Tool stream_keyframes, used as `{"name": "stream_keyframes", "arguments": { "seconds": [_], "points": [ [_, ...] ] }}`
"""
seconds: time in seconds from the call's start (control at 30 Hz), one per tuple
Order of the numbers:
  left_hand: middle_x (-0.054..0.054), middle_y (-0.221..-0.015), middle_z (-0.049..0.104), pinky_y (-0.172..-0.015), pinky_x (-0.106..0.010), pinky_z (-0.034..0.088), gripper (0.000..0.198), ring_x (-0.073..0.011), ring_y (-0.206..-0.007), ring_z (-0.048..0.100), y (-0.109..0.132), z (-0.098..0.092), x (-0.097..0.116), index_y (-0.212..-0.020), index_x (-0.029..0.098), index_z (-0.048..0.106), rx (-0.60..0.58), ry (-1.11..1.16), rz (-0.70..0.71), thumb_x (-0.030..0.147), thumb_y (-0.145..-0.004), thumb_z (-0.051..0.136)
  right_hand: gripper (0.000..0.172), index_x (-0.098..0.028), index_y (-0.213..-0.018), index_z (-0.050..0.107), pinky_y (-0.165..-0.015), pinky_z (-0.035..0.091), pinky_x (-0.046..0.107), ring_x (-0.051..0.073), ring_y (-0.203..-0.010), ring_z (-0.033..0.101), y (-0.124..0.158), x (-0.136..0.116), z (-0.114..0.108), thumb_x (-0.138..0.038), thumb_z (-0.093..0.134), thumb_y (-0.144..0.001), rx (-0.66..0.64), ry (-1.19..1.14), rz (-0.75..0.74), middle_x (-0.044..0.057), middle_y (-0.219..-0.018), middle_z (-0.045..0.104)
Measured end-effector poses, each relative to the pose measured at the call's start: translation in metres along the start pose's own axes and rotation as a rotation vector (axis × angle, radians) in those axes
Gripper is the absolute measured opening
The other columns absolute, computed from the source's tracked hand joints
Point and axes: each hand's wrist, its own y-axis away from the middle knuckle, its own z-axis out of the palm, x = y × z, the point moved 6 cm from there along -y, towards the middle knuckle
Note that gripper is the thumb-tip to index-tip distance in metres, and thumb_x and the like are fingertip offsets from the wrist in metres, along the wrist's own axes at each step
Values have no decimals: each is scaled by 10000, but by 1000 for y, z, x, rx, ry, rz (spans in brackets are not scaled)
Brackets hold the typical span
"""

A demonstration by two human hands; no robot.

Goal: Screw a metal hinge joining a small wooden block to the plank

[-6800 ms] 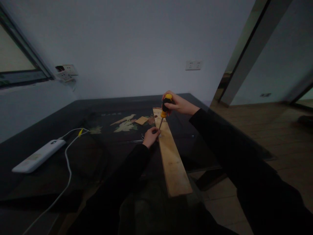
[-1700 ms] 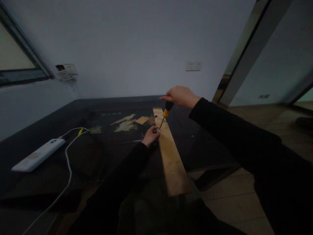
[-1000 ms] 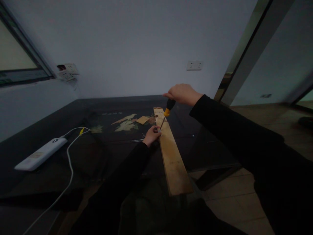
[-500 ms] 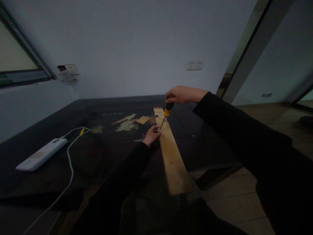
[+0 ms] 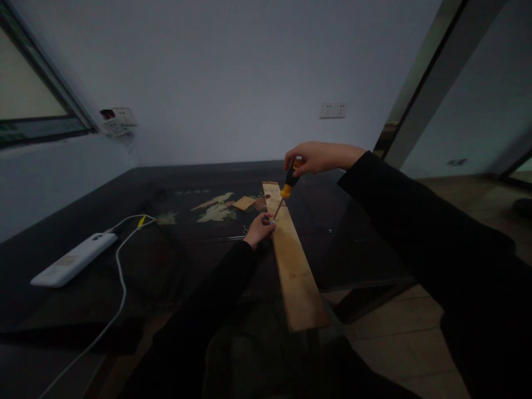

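A long wooden board (image 5: 294, 266) lies on the dark table, its near end jutting past the edge towards me. My right hand (image 5: 318, 157) grips the black and yellow handle of a screwdriver (image 5: 286, 188) from above. The screwdriver slants down to the left, its tip at the board's left side. My left hand (image 5: 260, 229) is closed at that tip, thumb and fingers pinched at the board's left edge. Something small and pale shows between these fingertips, too small to name.
A thin square wooden piece (image 5: 244, 203) lies left of the board, over a leaf pattern on the dark table (image 5: 166, 260). Small metal pieces (image 5: 245, 230) sit beside my left hand. At the left, a white power bank (image 5: 75, 260) trails a white cable (image 5: 120, 271).
My right hand has shifted slightly right and changed its finger position on the handle. The screwdriver leans a little more to the right; my left hand stays at the tip.
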Motion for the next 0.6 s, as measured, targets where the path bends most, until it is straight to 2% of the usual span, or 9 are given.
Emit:
{"name": "stream_keyframes", "arguments": {
  "seconds": [0.13, 0.27, 0.4, 0.5, 0.6],
  "points": [
    [12, -753, 582, -514, -189, 497, 339, -82, -559, 574, -1, -1, 0, -1065, 147, 548, 5, -12, 4, 91, -746, 650, 347, -155, -1099, 678, -676, 345, 300, 165, -743, 572, -3, -5, 1, -363, 536, -860, 66, 76, 24, 90, -890, 683],
    [15, -754, 570, -497, -182, 488, 318, -74, -536, 563, 1, 1, 3, -1067, 147, 550, 10, -21, -9, 83, -764, 623, 429, -144, -1023, 712, -639, 333, 319, 212, -772, 586, -7, -2, 6, -443, 428, -904, 191, 227, 160, 134, -862, 684],
    [15, -766, 561, -491, -180, 490, 311, -71, -536, 564, 5, 2, 7, -1060, 146, 550, 10, -6, -18, 83, -764, 625, 516, -154, -976, 719, -624, 331, 309, 206, -755, 584, -7, 8, 9, -530, 372, -908, 240, 210, 275, 137, -846, 679],
    [14, -768, 558, -481, -177, 488, 305, -73, -538, 567, 6, 2, 8, -1060, 143, 542, -1, 4, -17, 80, -771, 616, 494, -164, -1031, 700, -638, 339, 295, 192, -761, 574, -6, 9, 9, -562, 459, -863, 202, 108, 185, 119, -882, 678],
    [12, -772, 567, -487, -186, 496, 313, -76, -540, 570, 5, 1, 6, -1067, 145, 538, -6, 14, -13, 89, -771, 621, 445, -174, -1137, 653, -654, 351, 277, 172, -768, 559, -4, 4, 6, -462, 593, -803, 143, 21, 24, 87, -928, 674]
  ]
}}
